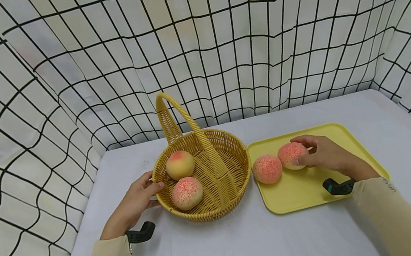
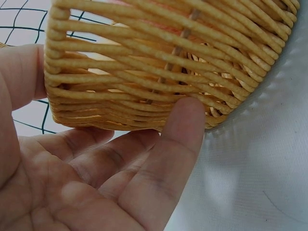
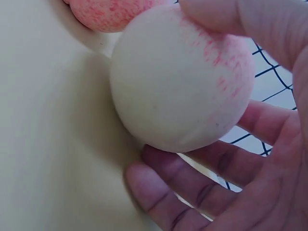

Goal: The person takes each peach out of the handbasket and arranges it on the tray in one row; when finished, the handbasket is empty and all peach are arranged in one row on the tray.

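A yellow wicker basket (image 1: 237, 150) with a tall arched handle stands on the table, and two peaches lie inside its left half: a yellow one (image 1: 180, 165) and a red-speckled one (image 1: 187, 193). My left hand (image 1: 141, 198) holds the basket's left side, thumb over the rim and fingers (image 2: 180, 139) against the outer weave. To the right is a yellow tray (image 1: 298, 196). Over it my right hand (image 1: 326, 155) grips a pink-speckled peach (image 3: 178, 82) between thumb and fingers; its pale side faces the right wrist camera. Another pink peach (image 1: 267, 169) sits just left of it on the tray.
A white cloth covers the table (image 1: 226, 251). Black netting (image 1: 217, 53) over pale sheeting rises behind the table and along both sides. The basket's right edge is close to the tray's left edge, and its handle stands well above the rim.
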`<state>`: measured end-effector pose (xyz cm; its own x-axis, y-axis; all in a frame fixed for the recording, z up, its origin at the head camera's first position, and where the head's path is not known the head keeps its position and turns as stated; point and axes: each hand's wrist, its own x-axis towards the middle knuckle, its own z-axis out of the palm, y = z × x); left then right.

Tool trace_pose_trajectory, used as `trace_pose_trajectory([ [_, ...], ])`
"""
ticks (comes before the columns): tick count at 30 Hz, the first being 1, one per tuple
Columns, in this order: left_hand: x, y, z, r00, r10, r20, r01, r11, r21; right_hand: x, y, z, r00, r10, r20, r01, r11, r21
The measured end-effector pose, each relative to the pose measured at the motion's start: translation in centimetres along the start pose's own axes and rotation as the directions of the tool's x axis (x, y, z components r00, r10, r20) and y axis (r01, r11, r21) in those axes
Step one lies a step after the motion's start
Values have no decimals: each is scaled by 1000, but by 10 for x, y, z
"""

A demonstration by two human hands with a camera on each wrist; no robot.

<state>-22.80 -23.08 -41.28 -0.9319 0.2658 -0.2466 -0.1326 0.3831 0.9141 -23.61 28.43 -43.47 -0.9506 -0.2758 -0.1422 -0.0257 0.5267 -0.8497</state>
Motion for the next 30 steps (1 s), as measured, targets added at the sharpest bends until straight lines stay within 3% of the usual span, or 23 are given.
trace_pose_trajectory([
  [9, -1, 0, 0, 1000, 1, -3, -1, 1000, -2, -2, -3, -2, 998, 48, 35, -48, 999, -2],
  [30, 0, -1, -1, 1000, 1, 2, -1, 1000, -10, -3, -3, -3, 998, 39, 44, -38, 999, -20],
])
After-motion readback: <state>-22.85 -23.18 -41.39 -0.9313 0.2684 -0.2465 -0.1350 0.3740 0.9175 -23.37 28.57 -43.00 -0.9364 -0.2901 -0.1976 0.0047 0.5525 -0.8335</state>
